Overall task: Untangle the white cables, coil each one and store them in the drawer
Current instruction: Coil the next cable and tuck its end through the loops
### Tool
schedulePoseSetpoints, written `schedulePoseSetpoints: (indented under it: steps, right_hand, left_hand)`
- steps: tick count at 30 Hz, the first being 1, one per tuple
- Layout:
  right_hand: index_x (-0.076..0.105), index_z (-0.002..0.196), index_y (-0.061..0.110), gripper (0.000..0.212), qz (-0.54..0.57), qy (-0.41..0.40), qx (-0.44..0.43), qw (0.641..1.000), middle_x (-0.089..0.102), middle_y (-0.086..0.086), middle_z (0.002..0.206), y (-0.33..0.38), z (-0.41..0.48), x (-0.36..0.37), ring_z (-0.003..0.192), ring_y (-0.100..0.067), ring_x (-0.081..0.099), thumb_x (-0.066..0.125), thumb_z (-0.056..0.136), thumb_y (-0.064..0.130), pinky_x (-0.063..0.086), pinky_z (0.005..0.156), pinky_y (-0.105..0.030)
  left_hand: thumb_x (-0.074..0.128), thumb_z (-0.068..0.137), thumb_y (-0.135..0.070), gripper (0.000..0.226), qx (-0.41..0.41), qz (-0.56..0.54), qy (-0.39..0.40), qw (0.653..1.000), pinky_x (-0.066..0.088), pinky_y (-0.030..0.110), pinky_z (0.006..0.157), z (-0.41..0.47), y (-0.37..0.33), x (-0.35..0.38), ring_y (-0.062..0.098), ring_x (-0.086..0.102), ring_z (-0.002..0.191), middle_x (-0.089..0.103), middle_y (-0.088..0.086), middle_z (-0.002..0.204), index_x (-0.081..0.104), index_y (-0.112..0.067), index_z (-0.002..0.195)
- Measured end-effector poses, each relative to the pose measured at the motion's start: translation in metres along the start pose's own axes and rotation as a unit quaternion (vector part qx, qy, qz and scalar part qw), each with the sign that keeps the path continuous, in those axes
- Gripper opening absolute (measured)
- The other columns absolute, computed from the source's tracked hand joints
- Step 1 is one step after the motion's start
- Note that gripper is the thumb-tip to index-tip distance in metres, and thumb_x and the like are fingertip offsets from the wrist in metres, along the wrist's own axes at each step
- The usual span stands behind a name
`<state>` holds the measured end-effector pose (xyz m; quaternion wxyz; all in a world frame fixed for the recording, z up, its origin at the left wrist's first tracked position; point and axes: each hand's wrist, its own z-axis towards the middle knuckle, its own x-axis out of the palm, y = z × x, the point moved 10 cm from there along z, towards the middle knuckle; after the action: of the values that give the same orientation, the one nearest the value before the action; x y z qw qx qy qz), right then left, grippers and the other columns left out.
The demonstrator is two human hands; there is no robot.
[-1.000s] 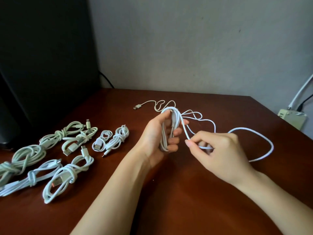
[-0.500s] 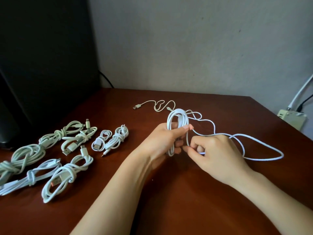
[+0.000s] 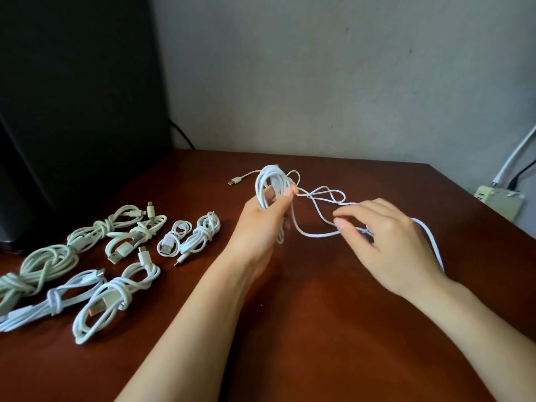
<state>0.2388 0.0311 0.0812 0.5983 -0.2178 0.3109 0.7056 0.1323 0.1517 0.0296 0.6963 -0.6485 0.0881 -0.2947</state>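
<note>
1. Two bare arms reached out over a brown table (image 3: pixel 319 343), from the near edge toward the wall.
2. Seven tied bundles (image 3: pixel 113 297) of white and pale green cable lay on the table to the left of the arms. They were well apart from both hands.
3. The left hand (image 3: pixel 261 227) was held up over the table. Its fingers were curled round a bunch of loops of the white cable (image 3: pixel 271 184). Its thumb (image 3: pixel 285 195) pressed on the side of the loops. The loops stuck up out of the top of the hand, and a short bit hung out below it.
4. From the loops by the thumb, a loose part of the cable dropped down, bent, and ran across to the right hand (image 3: pixel 388 245).
5. The right hand's fingers (image 3: pixel 340 224) were bent a little, not flat and not in a fist. The cable went in under the pointing finger. It came out again on the far side of the hand and curved back along the table near the wrist. The hand was blurry and its thumb was hidden, so I cannot tell if it pinched the cable.
6. More loose cable lay in small curls on the table just past the two hands. It ended in a plug (image 3: pixel 235 181) that lay flat, a bit beyond the left hand.
7. Farther back, a big black thing (image 3: pixel 72 97) stood on the left, in front of a grey wall (image 3: pixel 319 68).
8. A pale socket box (image 3: pixel 499 198) sat by the right edge of the table, with wires going into it.
</note>
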Motion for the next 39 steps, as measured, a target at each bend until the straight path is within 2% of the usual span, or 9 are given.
schedulePoseSetpoints:
  steps: [3, 6, 10, 13, 21, 25, 30, 34, 39]
  right_hand:
    - [0.071, 0.093, 0.015, 0.034, -0.047, -0.010, 0.002, 0.999, 0.068, 0.003, 0.085, -0.006, 0.002, -0.005, 0.082, -0.018, 0.057, 0.045, 0.089, 0.035, 0.038, 0.076, -0.026]
    - [0.071, 0.089, 0.015, 0.036, -0.111, 0.001, 0.007, 0.994, 0.068, 0.002, 0.082, -0.009, 0.003, -0.004, 0.080, -0.022, 0.060, 0.042, 0.088, 0.037, 0.036, 0.077, -0.027]
    - [0.067, 0.081, 0.021, 0.042, -0.188, 0.055, 0.016, 0.980, 0.066, 0.006, 0.072, -0.014, -0.001, 0.005, 0.077, -0.023, 0.061, 0.033, 0.092, 0.043, 0.031, 0.084, -0.030]
    - [0.049, 0.069, 0.027, 0.041, -0.185, 0.096, 0.032, 0.978, 0.057, 0.010, 0.065, -0.020, -0.003, 0.014, 0.073, -0.021, 0.059, 0.022, 0.095, 0.043, 0.029, 0.088, -0.032]
    - [0.065, 0.078, 0.017, 0.029, -0.123, 0.037, -0.062, 0.990, 0.065, 0.006, 0.078, 0.002, 0.002, 0.008, 0.080, -0.018, 0.061, 0.042, 0.091, 0.030, 0.029, 0.099, -0.029]
    - [0.067, 0.084, 0.008, 0.026, -0.055, -0.010, -0.143, 0.988, 0.064, -0.001, 0.085, 0.025, 0.002, -0.004, 0.086, -0.020, 0.058, 0.048, 0.095, 0.022, 0.037, 0.092, -0.028]
    - [0.068, 0.088, 0.005, 0.034, 0.025, 0.004, -0.197, 0.980, 0.062, -0.002, 0.075, 0.046, -0.003, -0.004, 0.067, -0.023, 0.057, 0.044, 0.100, 0.025, 0.044, 0.073, -0.034]
    - [0.069, 0.087, 0.003, 0.033, 0.070, -0.010, -0.223, 0.972, 0.059, -0.003, 0.070, 0.058, -0.006, -0.008, 0.062, -0.021, 0.051, 0.046, 0.100, 0.023, 0.043, 0.070, -0.027]
    - [0.071, 0.086, 0.000, 0.035, 0.082, -0.055, -0.231, 0.968, 0.061, -0.006, 0.066, 0.063, -0.007, -0.021, 0.056, -0.026, 0.054, 0.048, 0.100, 0.022, 0.046, 0.060, -0.034]
  left_hand:
    - [0.053, 0.097, -0.018, 0.015, 0.015, -0.040, -0.010, 0.999, 0.046, 0.036, 0.091, 0.001, -0.005, -0.003, 0.015, 0.062, 0.091, 0.067, -0.001, 0.085, 0.065, -0.019, 0.088]
    - [0.048, 0.099, -0.019, 0.014, 0.001, -0.122, 0.011, 0.992, 0.055, 0.037, 0.080, 0.000, -0.006, 0.000, 0.016, 0.068, 0.080, 0.067, -0.001, 0.078, 0.060, -0.018, 0.092]
    - [0.045, 0.100, -0.019, 0.017, -0.004, -0.230, 0.022, 0.973, 0.057, 0.030, 0.065, 0.000, -0.010, 0.001, 0.009, 0.055, 0.058, 0.053, -0.004, 0.065, 0.055, -0.019, 0.086]
    - [0.043, 0.101, -0.020, 0.019, -0.010, -0.337, -0.003, 0.941, 0.049, 0.021, 0.053, 0.005, -0.012, -0.008, 0.006, 0.044, 0.048, 0.045, -0.005, 0.063, 0.052, -0.022, 0.083]
    - [0.038, 0.102, -0.020, 0.020, -0.008, -0.410, -0.095, 0.907, 0.028, 0.015, 0.043, 0.011, -0.003, -0.036, 0.006, 0.027, 0.045, 0.038, -0.005, 0.057, 0.048, -0.021, 0.086]
    - [0.038, 0.103, -0.020, 0.020, -0.007, -0.335, -0.140, 0.932, 0.027, 0.017, 0.043, 0.011, 0.001, -0.049, 0.006, 0.028, 0.047, 0.037, -0.005, 0.060, 0.051, -0.022, 0.087]
    - [0.041, 0.102, -0.022, 0.018, -0.021, -0.153, -0.121, 0.981, 0.031, 0.016, 0.044, 0.008, 0.006, -0.040, 0.004, 0.031, 0.048, 0.039, -0.005, 0.066, 0.056, -0.022, 0.092]
    - [0.044, 0.100, -0.031, 0.020, -0.009, 0.011, -0.048, 0.999, 0.030, 0.019, 0.049, 0.002, 0.002, -0.014, 0.004, 0.032, 0.050, 0.036, -0.005, 0.067, 0.061, -0.024, 0.093]
    - [0.035, 0.098, -0.049, 0.043, -0.064, 0.061, 0.100, 0.991, 0.031, 0.021, 0.052, -0.014, 0.008, 0.027, 0.010, 0.037, 0.058, 0.039, 0.006, 0.072, 0.061, -0.015, 0.100]
